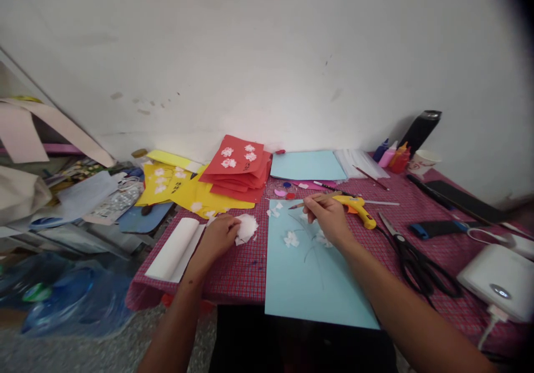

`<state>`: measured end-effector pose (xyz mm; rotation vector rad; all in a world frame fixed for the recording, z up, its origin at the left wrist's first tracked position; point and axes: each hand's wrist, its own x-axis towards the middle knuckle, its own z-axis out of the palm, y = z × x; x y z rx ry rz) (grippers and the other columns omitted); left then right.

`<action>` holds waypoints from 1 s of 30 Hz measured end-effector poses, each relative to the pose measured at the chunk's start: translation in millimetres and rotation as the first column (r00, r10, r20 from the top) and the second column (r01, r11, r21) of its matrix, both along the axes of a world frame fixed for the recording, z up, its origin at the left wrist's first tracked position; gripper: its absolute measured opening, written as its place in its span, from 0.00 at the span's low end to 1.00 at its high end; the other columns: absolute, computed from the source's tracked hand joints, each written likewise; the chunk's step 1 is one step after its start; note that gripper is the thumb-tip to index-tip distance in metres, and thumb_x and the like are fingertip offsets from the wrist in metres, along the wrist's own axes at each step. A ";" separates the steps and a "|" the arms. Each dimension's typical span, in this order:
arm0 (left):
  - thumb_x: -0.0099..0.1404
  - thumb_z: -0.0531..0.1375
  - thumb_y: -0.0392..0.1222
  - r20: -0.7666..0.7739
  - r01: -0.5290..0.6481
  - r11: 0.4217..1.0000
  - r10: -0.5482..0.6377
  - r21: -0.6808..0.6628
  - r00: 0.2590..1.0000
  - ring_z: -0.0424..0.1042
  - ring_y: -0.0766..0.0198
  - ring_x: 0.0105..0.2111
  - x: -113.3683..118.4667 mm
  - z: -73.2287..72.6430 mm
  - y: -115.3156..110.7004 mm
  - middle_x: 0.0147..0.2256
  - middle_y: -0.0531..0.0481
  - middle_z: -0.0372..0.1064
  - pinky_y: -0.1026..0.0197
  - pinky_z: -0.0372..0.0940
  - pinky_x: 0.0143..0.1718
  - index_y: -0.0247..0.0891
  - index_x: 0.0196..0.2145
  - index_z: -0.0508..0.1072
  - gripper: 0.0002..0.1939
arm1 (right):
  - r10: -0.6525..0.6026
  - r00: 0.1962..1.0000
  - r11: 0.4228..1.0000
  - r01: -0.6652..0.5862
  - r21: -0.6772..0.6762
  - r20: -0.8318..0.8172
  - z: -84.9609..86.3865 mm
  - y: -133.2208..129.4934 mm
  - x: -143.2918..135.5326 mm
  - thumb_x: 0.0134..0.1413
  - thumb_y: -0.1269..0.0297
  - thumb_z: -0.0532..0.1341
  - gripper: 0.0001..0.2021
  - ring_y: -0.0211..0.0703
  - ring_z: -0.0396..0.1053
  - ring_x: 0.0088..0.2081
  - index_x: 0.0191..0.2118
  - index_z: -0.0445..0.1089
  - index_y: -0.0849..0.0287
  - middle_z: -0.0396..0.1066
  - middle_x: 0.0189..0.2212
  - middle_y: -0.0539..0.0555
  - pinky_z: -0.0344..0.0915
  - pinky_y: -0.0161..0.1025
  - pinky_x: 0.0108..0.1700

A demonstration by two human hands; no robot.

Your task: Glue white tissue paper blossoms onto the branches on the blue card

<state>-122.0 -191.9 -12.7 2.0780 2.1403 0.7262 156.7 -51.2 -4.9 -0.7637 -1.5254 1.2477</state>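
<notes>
A light blue sheet of card (317,289) lies before me, with white paper flowers (291,239) and thin grey stem lines on it. My right hand (327,217) is closed around a slim paintbrush (298,205), its dark tip just above the sheet's upper left part, close to a small white flower (275,210). My left hand (221,235) has its fingers bent together at the left edge of a pile of white paper bits (247,227). Whatever those fingertips pinch is too small to make out.
Beyond the sheet are red cards (236,164), yellow cards (183,189), a paint palette (280,190) and more blue card (308,165). At right lie a yellow glue gun (357,208), scissors (417,256) and a white power bank (498,278). A paper roll (175,248) sits left.
</notes>
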 end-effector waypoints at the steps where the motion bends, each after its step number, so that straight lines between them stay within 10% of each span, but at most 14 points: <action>1: 0.66 0.52 0.40 0.012 -0.011 1.000 0.011 0.009 1.000 0.69 0.57 0.37 -0.3 0.1 -0.5 0.35 0.46 0.73 0.58 0.60 0.39 0.39 0.31 0.75 0.13 | 0.000 1.000 1.000 0.000 0.004 -0.001 -0.6 0.4 -0.1 0.57 0.55 0.63 0.15 0.33 0.62 0.19 0.26 0.70 0.60 0.69 0.23 0.50 0.57 0.34 0.20; 14: 0.62 0.55 0.37 0.059 -0.061 0.998 0.062 -0.023 0.996 0.70 0.60 0.33 -2.1 0.2 -5.1 0.32 0.50 0.74 0.60 0.59 0.35 0.39 0.30 0.75 0.09 | 0.008 1.000 1.000 -0.008 -0.012 -0.029 -3.3 2.1 0.3 0.56 0.57 0.63 0.13 0.32 0.62 0.19 0.26 0.70 0.60 0.69 0.23 0.49 0.56 0.34 0.20; 25: 0.57 0.50 0.25 0.010 0.071 0.997 -0.071 0.019 0.997 0.71 0.58 0.46 -8.7 -4.5 -10.8 0.44 0.46 0.75 0.56 0.62 0.51 0.38 0.42 0.77 0.22 | 0.018 0.999 1.000 -0.019 -0.014 -0.027 -1.5 0.4 0.4 0.57 0.57 0.63 0.13 0.33 0.62 0.19 0.27 0.69 0.60 0.69 0.24 0.49 0.56 0.34 0.21; 30: 0.66 0.51 0.35 -0.016 0.005 0.997 -0.004 0.080 1.000 0.71 0.58 0.41 2.2 4.3 -11.5 0.40 0.45 0.75 0.56 0.63 0.46 0.38 0.41 0.76 0.14 | 0.025 0.999 0.999 -0.026 -0.020 -0.037 -1.6 1.0 0.1 0.55 0.56 0.64 0.13 0.33 0.62 0.19 0.28 0.70 0.60 0.69 0.23 0.49 0.57 0.33 0.20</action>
